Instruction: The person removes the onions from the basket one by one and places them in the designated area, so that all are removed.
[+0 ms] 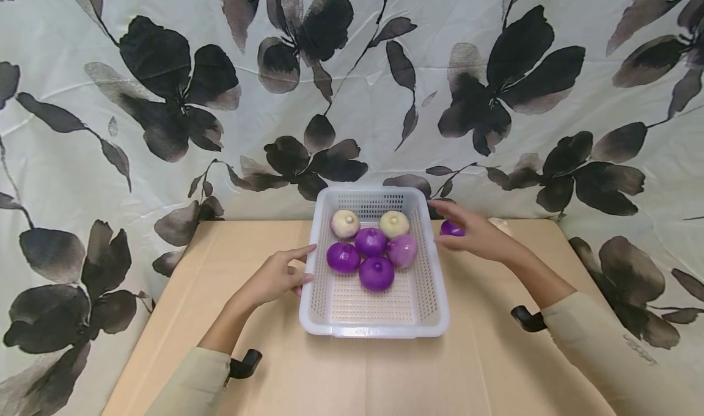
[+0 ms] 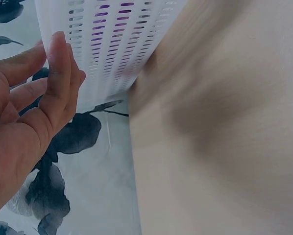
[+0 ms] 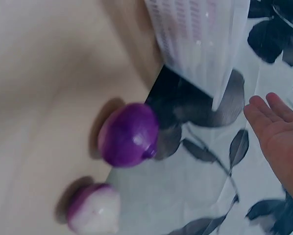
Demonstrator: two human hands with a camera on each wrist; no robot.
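Note:
A white perforated plastic basket (image 1: pixel 374 332) sits on the table, holding several purple onions (image 1: pixel 376 273) and two pale onions (image 1: pixel 394 224) toward its far half. At the basket's left rim, my left hand (image 1: pixel 277 275) touches the edge with its fingertips; the fingers (image 2: pixel 60 63) are loosely bent against the outer wall. Beyond the right rim, my right hand (image 1: pixel 475 236) is spread with fingers extended and holds nothing. Below it a purple onion (image 3: pixel 129 134) lies on the table, partly hidden by the hand in the head view. Beside that lies a purple-and-white onion (image 3: pixel 95 209).
A light wooden-looking tabletop (image 1: pixel 247 367) lies under the basket. Behind it hangs a white cloth with dark flowers (image 1: pixel 308 165), meeting the table's back edge close to the basket's far end.

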